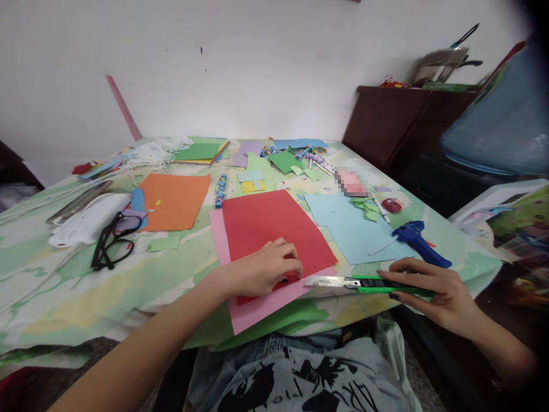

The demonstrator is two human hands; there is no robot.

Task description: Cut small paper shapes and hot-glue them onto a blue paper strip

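A sheet of red paper (270, 220) lies over a pink sheet (257, 317), whose left and front borders stick out from under it. My left hand (272, 266) rests on the red sheet near its front edge, fingers curled and closed at the paper; the fingertips are partly hidden. In my right hand (441, 292) is a green and black utility knife (369, 283), held between thumb and fingers. Its blade is out and points left, with the tip over the pink sheet's front border, close to my left fingers.
A blue hot glue gun (414, 240) lies on light blue paper (343, 229) at the right. Black glasses (114, 240), a white power strip (92, 220) and orange paper (175, 200) are at the left. Paper stacks (199, 150) and scraps lie farther back. A dark cabinet (386, 120) stands at back right.
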